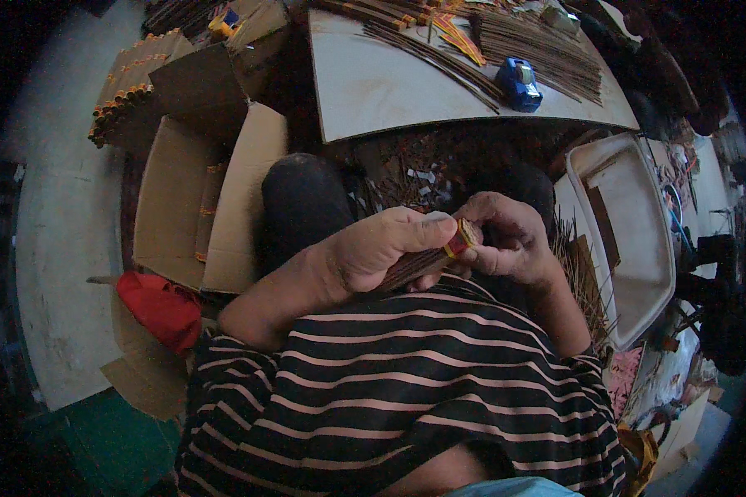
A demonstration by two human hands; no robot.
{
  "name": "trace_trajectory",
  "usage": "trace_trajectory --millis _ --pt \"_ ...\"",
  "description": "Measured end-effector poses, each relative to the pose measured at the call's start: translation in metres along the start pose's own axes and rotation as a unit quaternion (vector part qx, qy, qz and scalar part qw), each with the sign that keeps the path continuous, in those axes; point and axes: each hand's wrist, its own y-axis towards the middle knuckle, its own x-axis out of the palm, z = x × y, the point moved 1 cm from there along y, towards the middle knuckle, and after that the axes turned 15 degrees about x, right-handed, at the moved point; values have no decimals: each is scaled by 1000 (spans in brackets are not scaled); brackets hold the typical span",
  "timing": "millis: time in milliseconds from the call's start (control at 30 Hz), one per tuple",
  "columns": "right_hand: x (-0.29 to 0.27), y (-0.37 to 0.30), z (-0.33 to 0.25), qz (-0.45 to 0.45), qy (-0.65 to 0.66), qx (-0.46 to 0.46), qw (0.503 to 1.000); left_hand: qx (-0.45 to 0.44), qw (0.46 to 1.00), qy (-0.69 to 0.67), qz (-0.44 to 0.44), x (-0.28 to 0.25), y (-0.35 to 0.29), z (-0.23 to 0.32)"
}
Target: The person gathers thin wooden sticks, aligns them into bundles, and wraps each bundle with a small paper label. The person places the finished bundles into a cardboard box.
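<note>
Low over my lap I hold a bundle of thin brown sticks (410, 269), which look like incense sticks. My left hand (369, 248) is wrapped round it, the thumb lying along its top. A red and yellow paper band (458, 240) circles the bundle's right end. Closed fingers of my right hand (510, 232) grip that same end at the band, thumb below. The bundle slants, its banded end farther from my body. Its near end is hidden behind my left hand and wrist.
Ahead, a white table (365, 91) carries loose sticks (539, 54), red and yellow paper strips (460, 37) and a blue tape dispenser (520, 84). An open cardboard box (170, 203) with banded bundles inside stands left, near a red cloth (162, 311). At right is a white tub (646, 282).
</note>
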Motion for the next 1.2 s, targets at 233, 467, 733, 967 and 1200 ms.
trace_trajectory --millis 233,467,733,967,1200 --pt "-8 3 -1 14 -134 -157 978 -22 995 58 -72 4 -2 7" --pt "-7 9 3 72 -92 -131 984 24 995 72 57 -1 -2 0" --pt "0 6 -8 126 -179 -97 971 87 989 58 102 5 -4 4" --pt "-1 14 -9 152 -201 -165 954 91 991 71 68 5 -2 4" --pt "-3 9 -1 132 -177 -101 970 103 985 124 65 -4 -2 1"
